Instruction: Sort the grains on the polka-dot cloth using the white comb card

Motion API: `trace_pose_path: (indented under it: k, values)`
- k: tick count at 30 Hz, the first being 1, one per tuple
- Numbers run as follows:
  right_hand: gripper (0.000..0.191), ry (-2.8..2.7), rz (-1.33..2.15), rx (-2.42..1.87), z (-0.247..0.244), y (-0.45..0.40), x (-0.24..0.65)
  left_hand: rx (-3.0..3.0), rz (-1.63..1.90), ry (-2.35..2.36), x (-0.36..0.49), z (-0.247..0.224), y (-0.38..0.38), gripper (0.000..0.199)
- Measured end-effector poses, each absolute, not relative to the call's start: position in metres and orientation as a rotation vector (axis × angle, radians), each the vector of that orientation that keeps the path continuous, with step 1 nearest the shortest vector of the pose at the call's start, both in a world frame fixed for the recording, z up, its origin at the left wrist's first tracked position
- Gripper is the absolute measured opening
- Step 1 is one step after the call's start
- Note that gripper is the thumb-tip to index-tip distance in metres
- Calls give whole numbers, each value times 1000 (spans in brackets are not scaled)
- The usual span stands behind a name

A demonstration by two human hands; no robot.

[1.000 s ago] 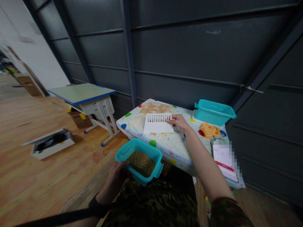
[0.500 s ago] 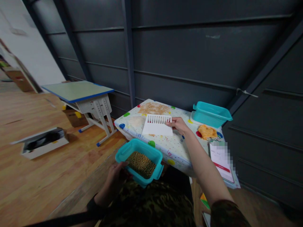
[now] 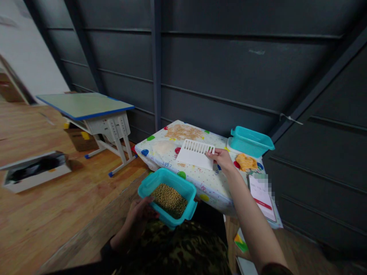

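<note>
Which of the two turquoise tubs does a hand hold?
The near tub of beans, gripped by the left hand; the other tub stands behind the orange cloth.

No lettering can be read. On the near side of the orange cloth (image 3: 246, 162), a white page (image 3: 259, 188) carries faint lines and a red band (image 3: 262, 204) (its pale marks too small to decipher); left of that cloth, the tablecloth (image 3: 216, 186) bears squiggles (image 3: 203, 187), no legible word.

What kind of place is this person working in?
Possibly a classroom or makeshift workroom indoors, though I can't be sure. A school-style desk with blue edging stands on a wood-look floor, near a dark panelled wall.
</note>
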State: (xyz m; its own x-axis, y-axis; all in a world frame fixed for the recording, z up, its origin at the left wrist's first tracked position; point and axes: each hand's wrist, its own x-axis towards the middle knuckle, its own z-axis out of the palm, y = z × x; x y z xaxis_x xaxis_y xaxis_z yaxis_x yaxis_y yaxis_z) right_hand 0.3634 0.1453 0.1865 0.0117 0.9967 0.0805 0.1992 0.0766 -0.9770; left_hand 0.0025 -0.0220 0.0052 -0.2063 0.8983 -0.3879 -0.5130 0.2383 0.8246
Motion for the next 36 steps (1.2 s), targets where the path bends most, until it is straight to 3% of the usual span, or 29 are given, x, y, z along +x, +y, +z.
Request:
trace_pose_path:
  k: [8,13,17,28,36]
  values:
    - [67,-1340,941,-1303,179,126,375,401,1359,1116,10,9,-19,47]
    - [70,-1362,872,-1293,174,120,380,415,1392,1125,15,14,-20,55]
    - [72,-1358,861,-1303,172,116,382,420,1369,1091,16,22,-23,45]
    - [61,-1298,774,-1264,178,133,374,417,1370,1034,14,29,-22,65]
    - [67,-1212,491,-1357,167,81,387,413,1371,1083,15,29,-24,50]
